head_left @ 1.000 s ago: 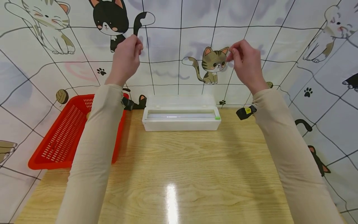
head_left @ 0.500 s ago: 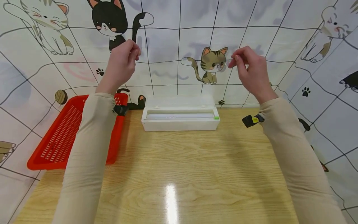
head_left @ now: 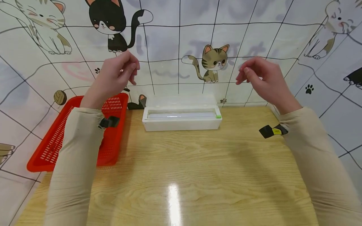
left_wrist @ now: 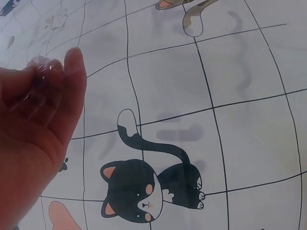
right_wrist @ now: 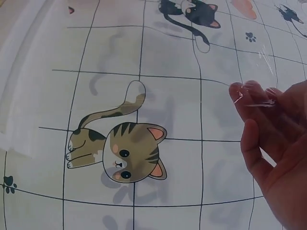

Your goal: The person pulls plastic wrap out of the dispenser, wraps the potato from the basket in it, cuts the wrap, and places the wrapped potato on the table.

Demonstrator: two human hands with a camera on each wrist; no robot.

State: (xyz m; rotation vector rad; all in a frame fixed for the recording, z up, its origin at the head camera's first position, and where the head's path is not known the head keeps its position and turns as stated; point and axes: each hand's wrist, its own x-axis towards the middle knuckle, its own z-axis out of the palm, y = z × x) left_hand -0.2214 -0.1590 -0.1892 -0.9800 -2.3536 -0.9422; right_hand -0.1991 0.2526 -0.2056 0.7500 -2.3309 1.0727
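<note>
Firstly, at the far left of the head view, a red basket [head_left: 113, 153] lies on the wooden table [head_left: 198, 169], and the left sleeve [head_left: 73, 169] passes across it and hides a part of its inside. Further to the right, the left hand [head_left: 111, 75] is raised above the back of the basket. Its fingers are bent towards the thumb, with only little opening, and they hold a bit of clear film [left_wrist: 41, 64], which shines in the left wrist view. In the middle, near the back edge of the table, there stands a white box [head_left: 182, 125] with its translucent lid [head_left: 181, 102] raised; a pale roll [head_left: 182, 115] lies inside, and a small green piece [head_left: 218, 116] sits at the right end of its front edge. At the right, the right hand [head_left: 264, 80] is also raised above the table, well apart from the left one. Its fingers are curved and almost closed, and they also hold clear film, gathered between fingertips and thumb; how far this film reaches between both hands, I cannot tell.
</note>
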